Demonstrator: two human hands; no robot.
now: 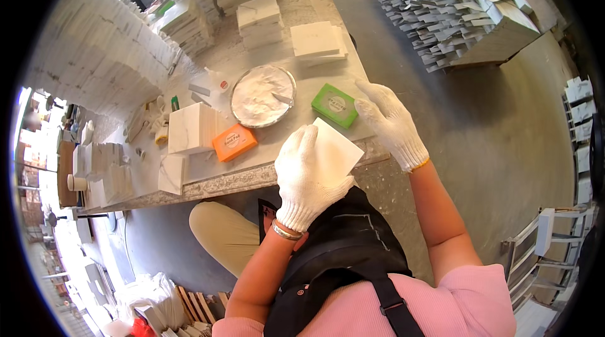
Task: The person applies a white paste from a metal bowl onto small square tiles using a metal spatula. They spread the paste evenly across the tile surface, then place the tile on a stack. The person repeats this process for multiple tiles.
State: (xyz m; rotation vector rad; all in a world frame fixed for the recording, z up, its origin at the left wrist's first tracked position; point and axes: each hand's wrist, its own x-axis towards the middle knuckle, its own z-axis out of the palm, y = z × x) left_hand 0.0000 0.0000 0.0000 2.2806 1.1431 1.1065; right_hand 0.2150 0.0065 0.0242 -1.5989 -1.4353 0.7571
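Note:
My left hand (307, 176), in a white knitted glove, grips a square white stone tile (336, 154) above the table's near edge. The fingers lie over the tile's left part and the thumb is along its lower side. My right hand (389, 124), gloved too, is open and holds nothing, fingers stretched out toward the table. Its thumb comes close to a green sanding pad (334, 105) lying flat; whether they touch I cannot tell. An orange sanding pad (235, 142) rests left of the tile. Behind it stands a round metal bowl (236, 115) of white powder (258, 88) with a scraper blade in it.
Left of the orange pad is a stack of white tiles (189, 129), with a pair of gloves (156, 119) beyond. More stacks (259, 22) and two loose tiles (316, 40) sit farther back. A tall pile of stone strips (435, 15) is at far right, a metal rack (548, 242) lower right.

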